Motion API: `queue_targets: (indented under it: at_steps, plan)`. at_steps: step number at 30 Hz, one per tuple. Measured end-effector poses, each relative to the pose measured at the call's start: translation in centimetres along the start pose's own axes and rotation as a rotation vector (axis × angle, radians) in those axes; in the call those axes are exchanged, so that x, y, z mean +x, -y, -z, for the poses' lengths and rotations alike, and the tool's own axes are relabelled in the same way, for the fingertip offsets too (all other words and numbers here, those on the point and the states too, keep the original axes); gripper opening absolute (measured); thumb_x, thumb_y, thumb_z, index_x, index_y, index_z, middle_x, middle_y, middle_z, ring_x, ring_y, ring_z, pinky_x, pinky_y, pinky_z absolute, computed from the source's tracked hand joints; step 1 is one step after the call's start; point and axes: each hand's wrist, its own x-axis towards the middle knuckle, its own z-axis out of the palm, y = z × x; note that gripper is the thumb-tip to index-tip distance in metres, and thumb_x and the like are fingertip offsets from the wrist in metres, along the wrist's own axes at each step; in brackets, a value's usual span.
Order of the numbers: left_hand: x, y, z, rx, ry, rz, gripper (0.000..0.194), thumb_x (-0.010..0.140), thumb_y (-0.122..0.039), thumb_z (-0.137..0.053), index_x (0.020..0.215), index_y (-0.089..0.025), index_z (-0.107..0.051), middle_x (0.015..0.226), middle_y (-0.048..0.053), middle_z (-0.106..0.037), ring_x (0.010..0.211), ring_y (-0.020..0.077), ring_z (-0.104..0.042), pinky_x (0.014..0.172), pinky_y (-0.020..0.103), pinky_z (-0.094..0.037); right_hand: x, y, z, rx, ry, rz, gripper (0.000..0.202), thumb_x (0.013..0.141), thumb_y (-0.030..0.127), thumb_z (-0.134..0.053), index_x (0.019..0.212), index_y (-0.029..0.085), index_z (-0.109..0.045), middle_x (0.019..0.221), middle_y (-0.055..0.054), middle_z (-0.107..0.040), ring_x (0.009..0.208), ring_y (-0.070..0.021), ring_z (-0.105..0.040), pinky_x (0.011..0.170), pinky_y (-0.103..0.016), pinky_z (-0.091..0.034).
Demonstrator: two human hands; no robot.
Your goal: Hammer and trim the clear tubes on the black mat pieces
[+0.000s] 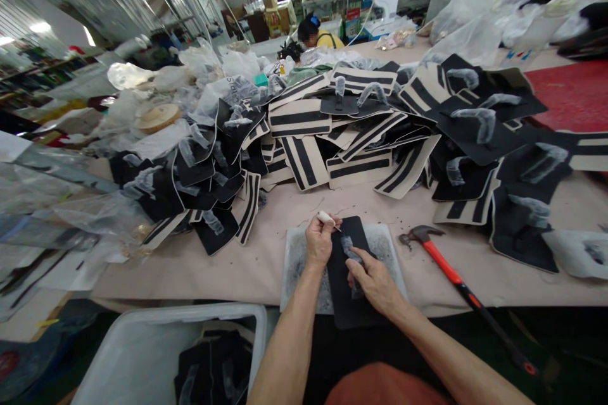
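Observation:
My left hand (319, 242) is closed around a small tool with a white handle (325, 218). Its thin metal shaft points right, toward the top of a black panel (342, 294). This panel lies on a pale, speckled board (304, 266) and overhangs its near edge. A plastic-wrapped handle (348, 244) is fixed along the panel's middle. My right hand (373, 278) grips that handle, with the index finger stretched along its upper end. The fingers partly hide the handle's lower part.
A claw hammer (444, 259) lies right of the board, its grip past the table edge. Behind, black panels with wrapped handles and beige, black-striped backs (304, 161) form a heap. A white bin (128, 342) with more panels stands below left. A person (327, 38) sits across the table.

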Motion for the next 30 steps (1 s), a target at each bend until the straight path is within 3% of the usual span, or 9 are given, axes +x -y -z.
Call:
queue_targets:
  at_steps: [11, 16, 19, 21, 23, 26, 28, 30]
  plan:
    - [0.1, 0.2, 0.3, -0.005, 0.028, 0.045, 0.039, 0.080, -0.047, -0.072, 0.099, -0.015, -0.062, 0.090, 0.007, -0.075, 0.086, 0.0234, -0.075, 0.083, 0.037, -0.060, -0.1, -0.3, 0.1, 0.045, 0.019, -0.016, 0.061, 0.093, 0.053, -0.048, 0.137, 0.011, -0.049, 0.067, 0.001, -0.066, 0.063, -0.0174, -0.064, 0.063, -0.030, -0.052]
    - [0.0, 0.4, 0.2, 0.164, 0.024, -0.047, 0.027, 0.085, -0.041, -0.068, 0.096, -0.017, -0.064, 0.090, 0.007, -0.076, 0.086, 0.0212, -0.074, 0.081, 0.033, -0.059, -0.1, -0.1, 0.1, 0.027, 0.033, -0.023, 0.062, 0.094, 0.052, -0.047, 0.141, 0.012, -0.047, 0.069, 0.001, -0.067, 0.065, -0.0184, -0.065, 0.064, -0.031, -0.052]
    - [-0.7, 0.0, -0.1, 0.344, 0.012, -0.151, 0.015, 0.087, -0.032, -0.064, 0.092, -0.018, -0.066, 0.089, 0.006, -0.076, 0.082, 0.0183, -0.072, 0.077, 0.028, -0.057, -0.6, 0.3, 1.0, -0.097, 0.024, 0.038, 0.056, 0.095, 0.050, -0.045, 0.139, 0.016, -0.051, 0.083, -0.003, -0.070, 0.075, -0.0199, -0.066, 0.072, -0.034, -0.053]
    - [-1.1, -0.4, -0.3, 0.442, 0.027, -0.234, 0.011, 0.088, -0.028, -0.062, 0.093, -0.019, -0.066, 0.090, 0.005, -0.076, 0.080, 0.0173, -0.071, 0.076, 0.026, -0.055, -1.1, 0.0, 2.8, -0.242, -0.076, 0.121, 0.049, 0.096, 0.049, -0.043, 0.131, 0.018, -0.057, 0.097, -0.007, -0.070, 0.087, -0.0219, -0.066, 0.081, -0.036, -0.052]
    - [-1.4, -0.6, -0.4, 0.508, 0.080, -0.305, 0.011, 0.088, -0.024, -0.060, 0.095, -0.020, -0.067, 0.093, 0.005, -0.076, 0.083, 0.0176, -0.071, 0.077, 0.027, -0.055, -1.8, -1.1, 5.6, -0.451, -0.272, 0.195, 0.047, 0.095, 0.049, -0.044, 0.124, 0.016, -0.060, 0.110, -0.013, -0.067, 0.102, -0.0266, -0.063, 0.091, -0.040, -0.050]
    - [-1.1, -0.6, -0.2, 0.506, 0.159, -0.323, 0.012, 0.087, -0.020, -0.059, 0.098, -0.020, -0.066, 0.094, 0.006, -0.076, 0.086, 0.0182, -0.071, 0.080, 0.027, -0.054, -3.1, -4.0, 10.8, -0.899, -0.506, 0.148, 0.049, 0.090, 0.045, -0.048, 0.123, 0.010, -0.059, 0.120, -0.022, -0.060, 0.110, -0.0358, -0.057, 0.094, -0.049, -0.046]
    - [-0.6, -0.5, 0.0, 0.462, 0.186, -0.284, 0.012, 0.088, -0.020, -0.059, 0.097, -0.019, -0.066, 0.093, 0.005, -0.076, 0.087, 0.0182, -0.071, 0.079, 0.027, -0.054, -4.1, -6.1, 13.8, -1.107, -0.499, 0.010, 0.044, 0.090, 0.042, -0.045, 0.118, 0.010, -0.060, 0.108, -0.022, -0.061, 0.097, -0.0361, -0.060, 0.084, -0.049, -0.048]
    - [-0.2, -0.3, 0.2, 0.426, 0.205, -0.248, 0.010, 0.089, -0.021, -0.058, 0.096, -0.019, -0.065, 0.093, 0.005, -0.076, 0.087, 0.0182, -0.071, 0.079, 0.027, -0.054, -5.0, -7.6, 15.7, -1.113, -0.448, -0.109, 0.032, 0.090, 0.040, -0.044, 0.101, 0.015, -0.061, 0.089, -0.016, -0.061, 0.081, -0.0317, -0.061, 0.073, -0.045, -0.049]
